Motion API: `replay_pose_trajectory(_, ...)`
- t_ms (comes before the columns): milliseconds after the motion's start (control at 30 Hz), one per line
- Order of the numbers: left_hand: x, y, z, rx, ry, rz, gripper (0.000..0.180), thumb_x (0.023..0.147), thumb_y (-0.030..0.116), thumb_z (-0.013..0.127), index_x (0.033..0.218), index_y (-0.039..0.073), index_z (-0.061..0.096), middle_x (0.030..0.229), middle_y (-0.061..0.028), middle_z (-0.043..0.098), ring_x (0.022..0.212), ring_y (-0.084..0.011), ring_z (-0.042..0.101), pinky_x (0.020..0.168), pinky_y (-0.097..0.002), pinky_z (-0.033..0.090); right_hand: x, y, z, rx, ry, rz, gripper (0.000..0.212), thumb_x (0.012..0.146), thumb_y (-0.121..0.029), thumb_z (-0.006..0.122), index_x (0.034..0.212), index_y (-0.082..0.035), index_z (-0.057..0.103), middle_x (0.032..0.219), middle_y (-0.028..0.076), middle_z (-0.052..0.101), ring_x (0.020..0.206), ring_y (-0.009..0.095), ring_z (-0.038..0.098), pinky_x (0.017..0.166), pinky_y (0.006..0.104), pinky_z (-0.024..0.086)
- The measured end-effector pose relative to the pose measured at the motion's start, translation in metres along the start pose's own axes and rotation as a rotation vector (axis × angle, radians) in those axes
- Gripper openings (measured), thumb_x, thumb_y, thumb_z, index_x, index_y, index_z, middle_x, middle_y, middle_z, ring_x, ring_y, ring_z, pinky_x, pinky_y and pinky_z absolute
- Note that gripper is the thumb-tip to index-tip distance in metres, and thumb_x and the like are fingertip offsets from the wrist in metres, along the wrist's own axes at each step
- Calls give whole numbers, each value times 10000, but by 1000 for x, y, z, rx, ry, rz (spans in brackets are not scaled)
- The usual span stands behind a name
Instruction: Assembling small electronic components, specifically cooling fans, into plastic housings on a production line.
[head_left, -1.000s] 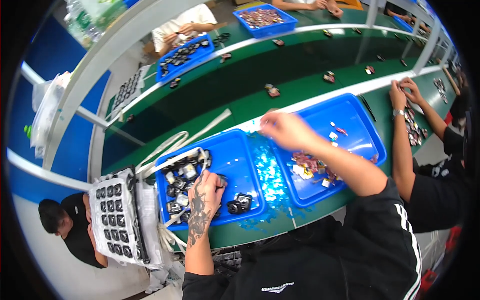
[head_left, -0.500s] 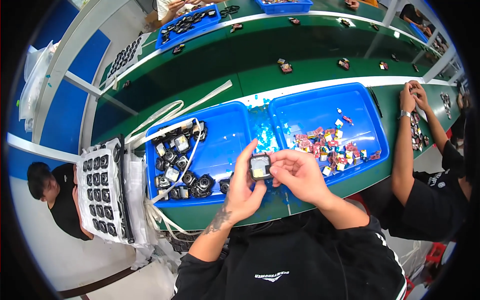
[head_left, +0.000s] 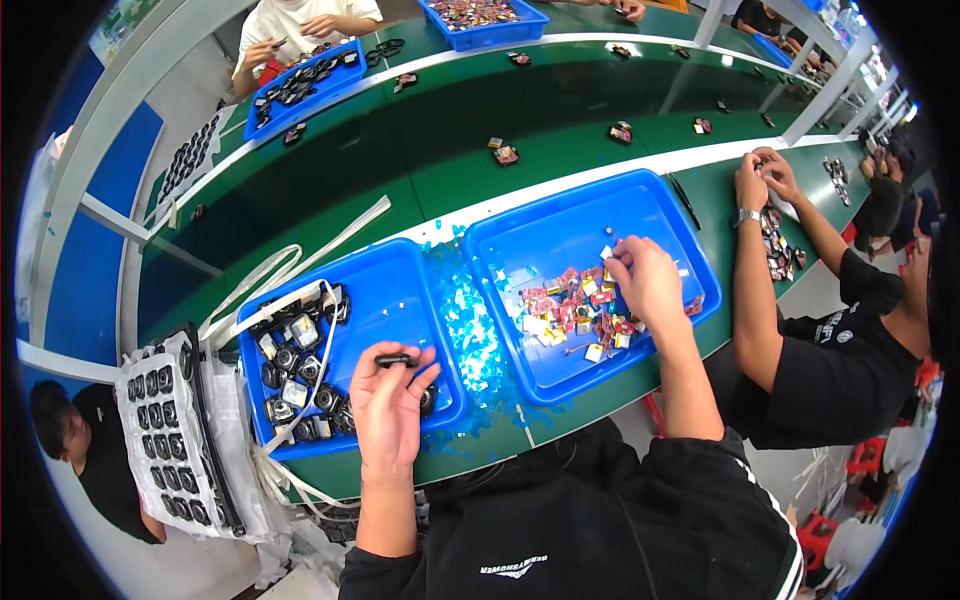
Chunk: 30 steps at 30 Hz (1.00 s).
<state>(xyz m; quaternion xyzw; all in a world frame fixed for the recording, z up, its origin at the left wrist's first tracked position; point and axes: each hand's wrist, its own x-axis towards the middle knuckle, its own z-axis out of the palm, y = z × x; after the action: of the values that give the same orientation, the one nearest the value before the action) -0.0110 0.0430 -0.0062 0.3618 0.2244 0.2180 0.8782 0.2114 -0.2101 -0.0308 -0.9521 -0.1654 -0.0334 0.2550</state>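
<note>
My left hand point(head_left: 390, 410) is closed around a small black square casing point(head_left: 397, 360), held edge-on above the left blue tray point(head_left: 440, 330). Several similar black casings point(head_left: 302, 330), some with pale faces, lie heaped in that tray. Over the right blue tray point(head_left: 560, 205) reaches my right hand point(head_left: 650, 285), its fingertips pinched together beside a pile of small red boards with yellow and white parts point(head_left: 570, 300). A pale bit shows at those fingertips, too small to name.
Blue film scraps point(head_left: 470, 320) litter the table between the trays. White straps point(head_left: 275, 275) cross the left tray. A stack of casing-filled sheets point(head_left: 165, 430) stands at left. Boards point(head_left: 505, 152) sit along the green surface beyond. A co-worker's hands point(head_left: 765, 175) work at right.
My hands have parted: the left moved left with the casing, which is now turned edge-on, and the right left it for the pile in the right tray. The whole view has shifted.
</note>
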Motion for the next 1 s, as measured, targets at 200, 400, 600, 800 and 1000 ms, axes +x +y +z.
replay_pose_trajectory(200,0,-4,-4,47,-39,-30,226,942,10,558,1167,8,544,974,-73,659,976,-235,666,830,-350,572,-4,-1,6,66,90,2,139,797,-94,706,912,-36,655,871,136,669,755,320,666,673,408,525)
replay_pose_trajectory(400,4,-7,-10,-137,95,14,104,969,88,555,1070,63,558,988,-76,647,871,-173,642,751,-308,532,-7,-9,-2,447,4,57,90,831,-5,676,903,14,625,816,73,646,723,135,629,636,275,515)
replay_pose_trajectory(600,4,1,35,67,-147,-125,356,971,92,542,1318,76,464,1088,-120,598,839,-187,624,710,-292,523,-27,-54,-33,803,-70,-32,102,859,25,664,928,13,590,861,22,625,788,87,605,725,228,511)
replay_pose_trajectory(800,5,-9,65,776,-416,242,318,831,55,710,1142,65,644,1100,-39,491,915,-134,564,723,-234,479,-44,-91,-53,950,-281,-117,135,836,60,682,907,11,578,850,35,633,753,83,612,705,214,498)
replay_pose_trajectory(1000,-5,-8,63,945,-361,402,177,780,129,769,934,61,716,1042,-127,556,871,-247,624,705,-329,507,-53,-114,-35,978,-418,-203,137,821,68,685,889,8,582,885,73,620,772,128,619,680,248,503)
